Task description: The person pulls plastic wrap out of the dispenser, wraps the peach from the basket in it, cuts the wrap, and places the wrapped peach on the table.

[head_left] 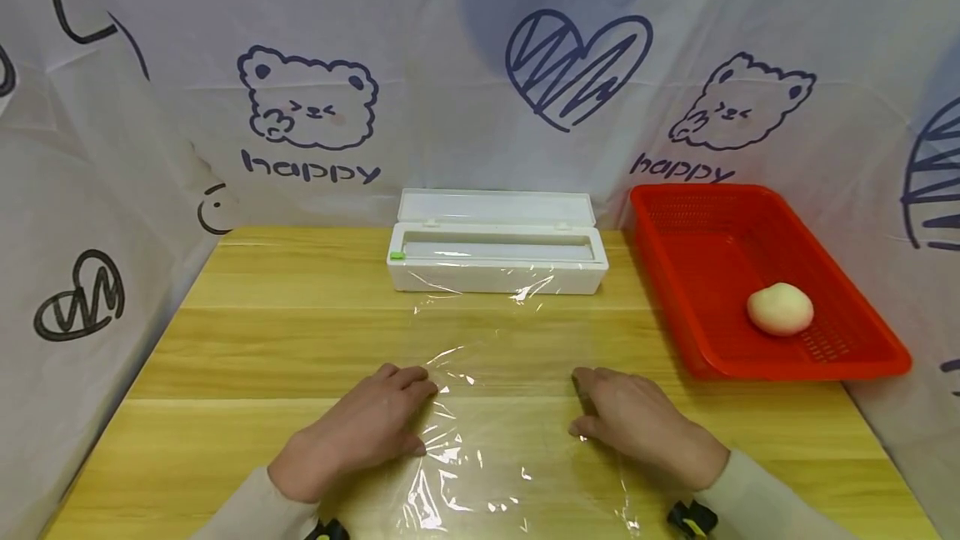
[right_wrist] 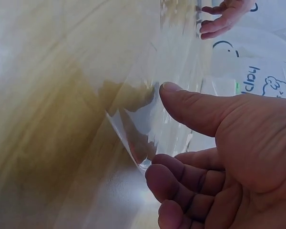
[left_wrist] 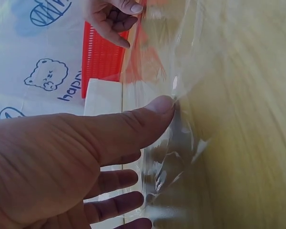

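A sheet of clear plastic wrap [head_left: 510, 432] runs from the white wrap dispenser [head_left: 498, 277] toward the front of the wooden table, wrinkled and shiny along its left side. My left hand [head_left: 375, 419] is at the sheet's left edge, thumb tip touching the film and fingers spread apart in the left wrist view. Across from it, my right hand [head_left: 637, 419] has its fingertips at the right edge. In the right wrist view its thumb [right_wrist: 190, 107] stands apart from the loosely bent fingers, with the film's edge beside them.
The dispenser's lid [head_left: 495, 207] is raised at the back, and a roll shows inside. To the right stands a red plastic basket [head_left: 697, 315] with a pale round peach-like fruit [head_left: 780, 309] in it. A white printed cloth [head_left: 442, 107] hangs behind the table [head_left: 262, 315] and along its sides.
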The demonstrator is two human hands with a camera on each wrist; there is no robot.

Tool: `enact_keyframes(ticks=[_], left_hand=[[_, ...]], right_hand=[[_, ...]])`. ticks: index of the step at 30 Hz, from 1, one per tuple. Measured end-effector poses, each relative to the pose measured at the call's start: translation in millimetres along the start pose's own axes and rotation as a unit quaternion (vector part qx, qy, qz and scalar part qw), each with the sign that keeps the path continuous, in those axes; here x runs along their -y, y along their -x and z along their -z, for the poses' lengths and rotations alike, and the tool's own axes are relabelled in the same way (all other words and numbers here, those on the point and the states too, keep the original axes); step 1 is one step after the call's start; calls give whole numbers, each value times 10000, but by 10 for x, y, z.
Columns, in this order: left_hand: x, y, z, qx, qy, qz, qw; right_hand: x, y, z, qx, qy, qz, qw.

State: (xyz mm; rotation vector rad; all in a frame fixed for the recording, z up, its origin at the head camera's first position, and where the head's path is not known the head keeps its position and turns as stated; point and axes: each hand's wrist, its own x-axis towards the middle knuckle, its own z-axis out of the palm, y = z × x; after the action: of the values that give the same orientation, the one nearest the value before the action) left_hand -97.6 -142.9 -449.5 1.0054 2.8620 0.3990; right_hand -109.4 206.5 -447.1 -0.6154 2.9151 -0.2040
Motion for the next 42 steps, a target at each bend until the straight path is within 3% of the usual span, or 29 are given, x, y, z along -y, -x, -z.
enact_keyframes(ticks=[17, 32, 42], left_hand=[[49, -36, 2, -187, 175, 10, 9997], [60, -35, 27, -99, 281, 81, 9995], [85, -38, 21, -311, 194, 59, 9993]], right_hand=[[-47, -17, -7, -124, -102, -18, 9999], [-55, -45, 15, 25, -166, -149, 9997], [-70, -55, 41, -159, -64, 23, 9999]])
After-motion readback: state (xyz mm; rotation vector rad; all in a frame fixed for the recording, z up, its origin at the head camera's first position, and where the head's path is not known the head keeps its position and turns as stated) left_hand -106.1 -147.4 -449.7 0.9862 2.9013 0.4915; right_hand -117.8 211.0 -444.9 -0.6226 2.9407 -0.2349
